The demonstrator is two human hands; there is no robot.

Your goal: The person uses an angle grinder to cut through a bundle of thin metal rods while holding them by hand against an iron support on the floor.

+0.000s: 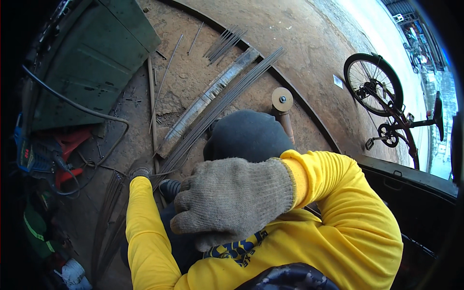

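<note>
My right hand (234, 199), in a grey knitted glove, is raised in front of my bent knee (249, 135). Its fingers are loosely bent, with the thumb apart from them; no object shows in them, though the palm is hidden. My left hand (140, 171), also gloved, reaches down to the ground at the lower ends of long thin metal rods (227, 99). A thin pipe (152, 96) runs close beside it. The left fingers are too dark and small to read. Beyond my knee, an angle grinder's tan disc (278, 103) faces up, its body partly hidden.
A flat metal bar (208, 99) lies beside the rods; shorter rods (226, 44) are farther off. A green metal cabinet (92, 63), a cable (87, 108) and a blue machine with red parts (36, 150) stand left. A bicycle (386, 104) is at right.
</note>
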